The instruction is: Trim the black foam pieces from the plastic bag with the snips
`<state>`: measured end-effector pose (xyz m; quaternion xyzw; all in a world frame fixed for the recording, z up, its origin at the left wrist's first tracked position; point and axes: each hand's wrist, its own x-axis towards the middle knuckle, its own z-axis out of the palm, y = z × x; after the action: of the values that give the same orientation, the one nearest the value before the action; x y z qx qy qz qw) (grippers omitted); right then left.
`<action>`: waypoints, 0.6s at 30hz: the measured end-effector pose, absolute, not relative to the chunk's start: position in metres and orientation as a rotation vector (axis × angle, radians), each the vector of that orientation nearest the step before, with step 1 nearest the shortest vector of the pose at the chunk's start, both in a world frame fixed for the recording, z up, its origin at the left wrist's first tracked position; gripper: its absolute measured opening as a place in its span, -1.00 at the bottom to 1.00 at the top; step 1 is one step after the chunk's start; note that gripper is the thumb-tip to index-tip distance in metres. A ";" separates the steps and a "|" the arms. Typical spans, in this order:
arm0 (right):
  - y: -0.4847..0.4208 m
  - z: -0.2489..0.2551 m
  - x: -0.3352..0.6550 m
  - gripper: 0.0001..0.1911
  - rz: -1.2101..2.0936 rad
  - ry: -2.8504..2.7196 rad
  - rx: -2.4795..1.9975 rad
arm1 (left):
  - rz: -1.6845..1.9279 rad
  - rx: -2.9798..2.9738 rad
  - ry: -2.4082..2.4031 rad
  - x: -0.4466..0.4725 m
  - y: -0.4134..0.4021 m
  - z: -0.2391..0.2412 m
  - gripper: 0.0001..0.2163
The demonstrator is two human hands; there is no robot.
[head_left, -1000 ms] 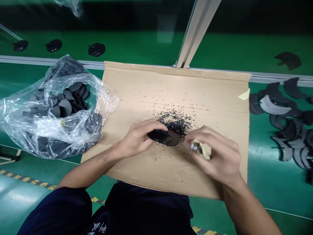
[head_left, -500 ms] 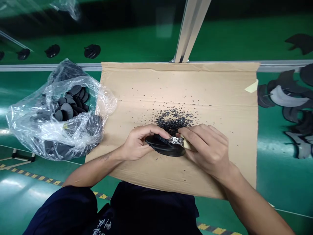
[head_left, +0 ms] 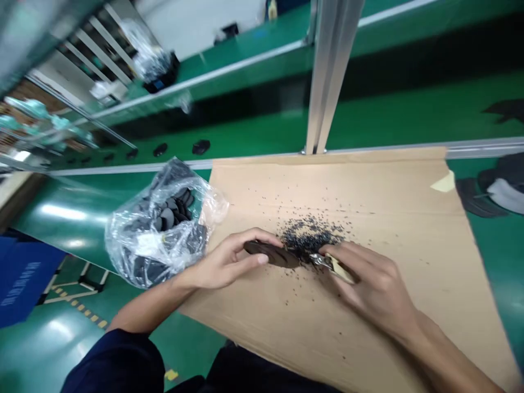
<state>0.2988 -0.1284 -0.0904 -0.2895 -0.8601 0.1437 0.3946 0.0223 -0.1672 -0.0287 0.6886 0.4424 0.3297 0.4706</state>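
My left hand [head_left: 235, 259] grips a dark oval plastic part [head_left: 272, 255] between thumb and fingers, its flat side tilted up. In my right hand [head_left: 370, 278] is a pair of nippers [head_left: 325, 262] with a metal head and pale yellow handles. Their jaws lie just right of the part, apart from it, above a pile of small black plastic clippings [head_left: 309, 236]. Whether the jaws are open is too small to tell. Both hands are over a brown cardboard sheet [head_left: 368, 185].
Left of the cardboard, a clear plastic bag [head_left: 155, 240] holds several dark oval parts. More dark parts [head_left: 201, 147] stand in a row along the shelf behind. A metal post [head_left: 333, 71] rises at the cardboard's back edge. Curved dark and grey pieces [head_left: 507, 194] lie at the right.
The nippers have come away from the part toward the right. My left hand has turned the part so its flat face shows. The view has swung up and to the left.
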 end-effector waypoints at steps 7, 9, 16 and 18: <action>-0.125 -0.099 0.300 -0.78 0.221 -2.302 -0.872 | 0.543 2.314 1.761 -0.040 -0.013 0.004 -0.57; -0.128 -0.099 0.299 -0.83 0.234 -2.317 -0.900 | 0.380 2.362 1.895 -0.036 0.030 -0.008 -0.60; -0.139 -0.098 0.302 -0.89 0.242 -2.447 -1.068 | 0.159 2.440 1.847 -0.008 0.057 -0.028 -0.65; -0.142 -0.097 0.302 -0.90 0.242 -2.489 -1.093 | 0.075 2.488 1.782 0.001 0.050 -0.016 -0.67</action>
<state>0.3020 -0.1415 -0.0973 -0.3920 -0.8927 0.0869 0.2047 0.0009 0.0501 -0.0162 0.8121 0.5816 0.0245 0.0402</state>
